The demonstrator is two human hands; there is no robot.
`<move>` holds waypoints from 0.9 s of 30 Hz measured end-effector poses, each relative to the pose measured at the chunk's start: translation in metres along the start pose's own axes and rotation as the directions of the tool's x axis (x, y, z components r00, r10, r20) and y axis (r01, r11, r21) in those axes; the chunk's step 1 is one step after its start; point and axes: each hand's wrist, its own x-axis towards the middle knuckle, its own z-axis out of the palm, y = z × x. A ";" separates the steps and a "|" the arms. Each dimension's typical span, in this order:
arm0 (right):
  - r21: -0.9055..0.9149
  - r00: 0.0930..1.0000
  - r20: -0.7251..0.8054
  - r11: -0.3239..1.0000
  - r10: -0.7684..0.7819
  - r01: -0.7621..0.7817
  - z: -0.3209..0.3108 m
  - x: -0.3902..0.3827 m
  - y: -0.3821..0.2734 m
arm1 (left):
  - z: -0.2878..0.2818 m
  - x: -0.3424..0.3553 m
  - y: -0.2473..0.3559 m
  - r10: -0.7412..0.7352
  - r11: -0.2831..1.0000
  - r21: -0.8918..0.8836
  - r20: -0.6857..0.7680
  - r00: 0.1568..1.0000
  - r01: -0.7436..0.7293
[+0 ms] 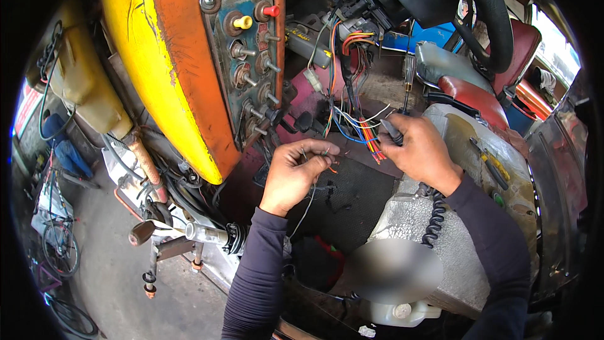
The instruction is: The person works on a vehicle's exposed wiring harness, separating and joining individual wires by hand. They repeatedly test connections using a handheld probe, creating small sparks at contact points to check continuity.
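Note:
My left hand [296,173] is closed in a pinch on thin wire ends, one orange, below the hanging harness. A grey cable runs down from beneath it. My right hand [420,154] grips a dark grey tool [393,131] whose exact kind I cannot make out, beside a bundle of multicoloured wires [368,131] with loose ends. A white connector [313,79] hangs above my left hand on the harness. A black coiled cord [434,217] hangs below my right hand.
An orange-yellow panel [176,69] carries toggle switches [248,56]. A steering wheel [500,31] and red-grey seats [469,101] are at the upper right. Yellow-handled pliers [494,167] lie on a worn cushion [459,264]. A person in blue [66,145] and bicycles [60,249] are at the far left.

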 end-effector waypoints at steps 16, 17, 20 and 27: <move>0.140 0.956 0.021 0.948 -0.293 0.287 0.004 -0.002 -0.006 | 0.025 0.016 0.010 0.054 0.992 0.104 0.105 0.993 -0.065; 0.138 0.955 0.022 0.947 -0.295 0.289 0.005 -0.003 -0.004 | 0.024 0.016 0.011 0.052 0.991 0.114 0.130 0.990 -0.067; 0.154 0.952 -0.002 0.941 -0.305 0.301 0.006 -0.002 -0.003 | 0.025 0.019 0.013 0.074 0.991 0.099 0.126 0.989 -0.087; 0.153 0.958 -0.045 0.946 -0.284 0.288 0.010 -0.002 0.000 | 0.032 0.019 0.010 0.115 0.964 0.226 0.130 0.985 -0.143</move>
